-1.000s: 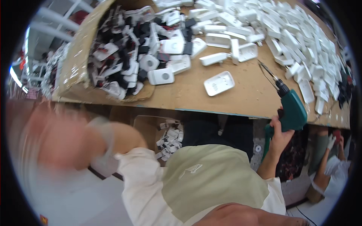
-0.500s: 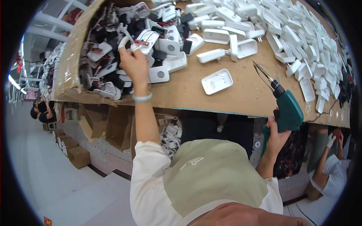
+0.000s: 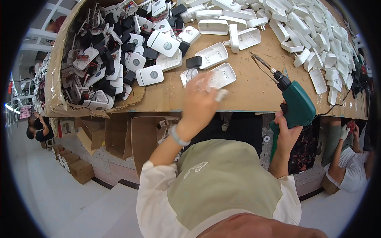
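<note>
My right hand [image 3: 286,129] is closed around the handle of a green soldering gun [image 3: 298,104], whose thin metal tip points up and left over the table. My left hand [image 3: 199,99] is over the table's near middle, smeared by motion; whether its fingers grip anything cannot be made out. Right by its fingertips are a white housing shell [image 3: 224,75], partly covered by the hand, and a small white cover [image 3: 185,76]. A black block [image 3: 194,62] rests against another open white shell [image 3: 214,54] just beyond.
A cardboard box [image 3: 57,75] at the left spills white covers with black blocks and red wires. Many white shells [image 3: 297,23] are heaped at the far right of the cardboard-covered table [image 3: 254,93]. A gloved co-worker [image 3: 344,168] sits at the right; cartons [image 3: 81,170] stand at the left.
My left hand has moved right, from the pile in the box to the shells in front of me. A black block and small cover now lie there. My right hand still holds the soldering gun.
</note>
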The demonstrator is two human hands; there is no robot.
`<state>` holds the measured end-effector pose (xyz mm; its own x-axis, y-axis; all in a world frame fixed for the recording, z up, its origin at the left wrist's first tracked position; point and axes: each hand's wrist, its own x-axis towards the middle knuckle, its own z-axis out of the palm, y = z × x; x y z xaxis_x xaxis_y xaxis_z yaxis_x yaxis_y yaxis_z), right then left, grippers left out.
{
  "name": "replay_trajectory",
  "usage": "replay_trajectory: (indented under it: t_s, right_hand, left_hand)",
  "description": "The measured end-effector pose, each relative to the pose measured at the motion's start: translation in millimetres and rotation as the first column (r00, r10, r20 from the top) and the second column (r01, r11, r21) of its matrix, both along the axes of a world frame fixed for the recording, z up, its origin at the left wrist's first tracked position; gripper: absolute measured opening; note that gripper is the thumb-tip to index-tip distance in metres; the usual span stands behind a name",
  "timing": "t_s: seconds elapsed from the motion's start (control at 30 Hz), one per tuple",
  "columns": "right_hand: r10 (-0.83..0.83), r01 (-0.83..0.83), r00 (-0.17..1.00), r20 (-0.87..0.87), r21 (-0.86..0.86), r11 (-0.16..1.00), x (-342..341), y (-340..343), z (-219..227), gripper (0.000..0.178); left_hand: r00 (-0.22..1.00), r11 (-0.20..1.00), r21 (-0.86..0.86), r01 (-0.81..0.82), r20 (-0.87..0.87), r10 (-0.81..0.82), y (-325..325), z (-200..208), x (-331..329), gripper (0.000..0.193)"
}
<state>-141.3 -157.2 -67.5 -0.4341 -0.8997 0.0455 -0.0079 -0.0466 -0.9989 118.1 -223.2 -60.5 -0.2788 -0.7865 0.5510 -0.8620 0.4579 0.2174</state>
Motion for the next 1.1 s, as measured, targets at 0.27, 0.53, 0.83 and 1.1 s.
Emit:
replay_trajectory:
  t_s: [0.27, 0.53, 0.83, 1.1]
  right_hand:
    - [-0.039, 0.039, 0.999, 0.004, -0.014, 0.999, 4, 10, 3, 0.04]
    - [-0.074, 0.073, 0.997, 0.019, 0.037, 0.997, 3, 14, 3, 0.038]
    - [-0.095, 0.095, 0.993, -0.067, 0.006, 0.995, 1, 44, -9, 0.037]
    - [-0.059, 0.068, 0.992, -0.111, 0.081, 0.994, 11, 61, -11, 0.028]
  left_hand:
    - [0.954, 0.973, 0.029, 0.231, 0.19, -0.232, -44, -55, -30, 0.007]
    - [0.89, 0.891, -0.003, 0.454, -0.024, -0.454, -18, -42, -10, 0.037]
    - [0.886, 0.853, 0.25, 0.458, -0.044, -0.462, -17, -22, 71, 0.048]
    - [0.925, 0.896, 0.246, 0.369, -0.188, -0.329, -23, -37, 22, 0.048]
